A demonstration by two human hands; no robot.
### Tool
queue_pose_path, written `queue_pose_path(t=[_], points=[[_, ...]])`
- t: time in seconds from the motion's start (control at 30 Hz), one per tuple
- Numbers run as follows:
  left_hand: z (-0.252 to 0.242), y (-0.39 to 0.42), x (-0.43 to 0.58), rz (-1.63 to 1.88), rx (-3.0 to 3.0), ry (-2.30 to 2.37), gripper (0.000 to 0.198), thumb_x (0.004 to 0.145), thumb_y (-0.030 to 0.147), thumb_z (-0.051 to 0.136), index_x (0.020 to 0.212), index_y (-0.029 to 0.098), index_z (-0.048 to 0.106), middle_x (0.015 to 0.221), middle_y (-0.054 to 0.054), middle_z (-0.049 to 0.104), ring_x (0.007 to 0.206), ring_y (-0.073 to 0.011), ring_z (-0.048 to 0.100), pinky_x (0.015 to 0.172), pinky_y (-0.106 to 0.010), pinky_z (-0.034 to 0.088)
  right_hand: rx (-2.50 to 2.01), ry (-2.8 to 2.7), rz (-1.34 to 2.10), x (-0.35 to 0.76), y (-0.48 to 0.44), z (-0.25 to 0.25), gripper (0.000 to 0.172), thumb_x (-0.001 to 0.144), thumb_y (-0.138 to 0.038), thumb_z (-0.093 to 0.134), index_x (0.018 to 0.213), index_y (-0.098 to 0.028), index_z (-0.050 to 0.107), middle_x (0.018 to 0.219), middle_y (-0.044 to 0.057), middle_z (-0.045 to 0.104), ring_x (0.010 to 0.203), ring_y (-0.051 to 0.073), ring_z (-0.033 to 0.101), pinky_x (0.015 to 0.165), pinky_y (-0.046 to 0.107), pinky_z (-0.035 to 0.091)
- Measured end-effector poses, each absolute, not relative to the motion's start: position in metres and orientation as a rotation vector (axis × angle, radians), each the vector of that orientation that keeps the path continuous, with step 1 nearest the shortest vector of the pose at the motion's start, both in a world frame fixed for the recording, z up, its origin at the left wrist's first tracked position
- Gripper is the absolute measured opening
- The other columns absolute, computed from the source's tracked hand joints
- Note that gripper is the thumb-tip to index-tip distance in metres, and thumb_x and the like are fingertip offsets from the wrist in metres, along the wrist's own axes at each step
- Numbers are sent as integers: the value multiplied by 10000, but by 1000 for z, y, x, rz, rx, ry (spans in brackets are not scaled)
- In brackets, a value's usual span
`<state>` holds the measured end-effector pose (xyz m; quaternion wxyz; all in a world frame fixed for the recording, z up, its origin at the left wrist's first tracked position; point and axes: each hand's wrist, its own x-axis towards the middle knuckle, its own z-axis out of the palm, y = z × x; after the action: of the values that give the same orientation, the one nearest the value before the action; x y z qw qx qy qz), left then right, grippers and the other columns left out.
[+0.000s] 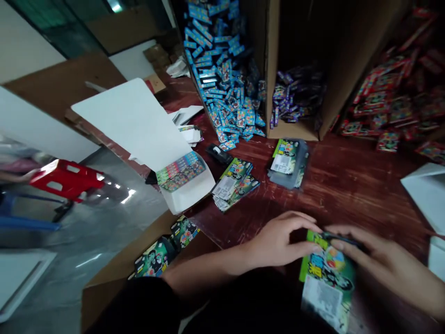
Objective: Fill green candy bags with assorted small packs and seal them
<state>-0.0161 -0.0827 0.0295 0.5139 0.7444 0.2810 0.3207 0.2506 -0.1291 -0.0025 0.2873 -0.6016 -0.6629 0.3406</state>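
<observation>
A green and black printed packet (328, 273) with a white barcode label lies in front of me, its lower end blurred. My left hand (278, 239) pinches its upper left corner between thumb and fingers. At the upper right edge, my right hand (378, 260) closes around a slim black object (347, 240), mostly covered by the fingers; its kind cannot be made out. Farther off lie two overlapping packets (232, 183) of the same print. A similar packet (285, 155) rests on a small stack of clear plastic sleeves (299, 174).
An open white box (191, 195) holds rows of small colourful packs. Behind the brown table (333, 185), cartons hold blue packs (222, 79), purple packs (288, 99) and red packs (385, 106). A carton (104, 283) with printed packets stands lower left. A person's hand touches a red stool (66, 178).
</observation>
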Motion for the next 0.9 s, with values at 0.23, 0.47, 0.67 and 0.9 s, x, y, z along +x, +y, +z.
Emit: queue_pose_path(t=[0.23, 0.47, 0.67, 0.9], points=[[16, -108, -129, 1321, 946, 1601, 405, 925, 527, 632, 1181, 218, 574, 1110, -78, 652, 1004, -199, 636, 880, -320, 522, -1457, -1476, 903, 123, 67, 12, 447, 935, -547, 518, 1186, -213, 678, 1233, 85, 725, 1079, 251, 696, 918, 382, 572], [2, -74, -158, 1305, 363, 1505, 831, 839, 595, 723, 1510, 391, 278, 1527, -90, 437, 1332, -276, 512, 772, -291, 568, -1489, -1883, 984, 24, 156, -2, 228, 887, -347, 624, 957, -156, 728, 974, 92, 771, 877, 213, 692, 869, 337, 516], [-3, -58, -150, 1299, 381, 1439, 888, 781, 446, 835, 1510, 368, 334, 1372, -66, 566, 1069, -183, 642, 696, -210, 552, -1473, -2173, 1043, 37, 121, -5, 274, 938, -339, 566, 1124, -198, 710, 1058, 79, 770, 915, 219, 710, 861, 320, 520], [-5, -63, -156, 1223, 547, 1622, 867, 852, 426, 781, 1562, 306, 299, 1343, -83, 603, 983, -142, 655, 655, -152, 500, -1552, -2167, 683, 76, 84, -14, 643, 994, -511, 418, 1483, -94, 441, 1507, 206, 491, 1424, 329, 432, 1188, 474, 327]])
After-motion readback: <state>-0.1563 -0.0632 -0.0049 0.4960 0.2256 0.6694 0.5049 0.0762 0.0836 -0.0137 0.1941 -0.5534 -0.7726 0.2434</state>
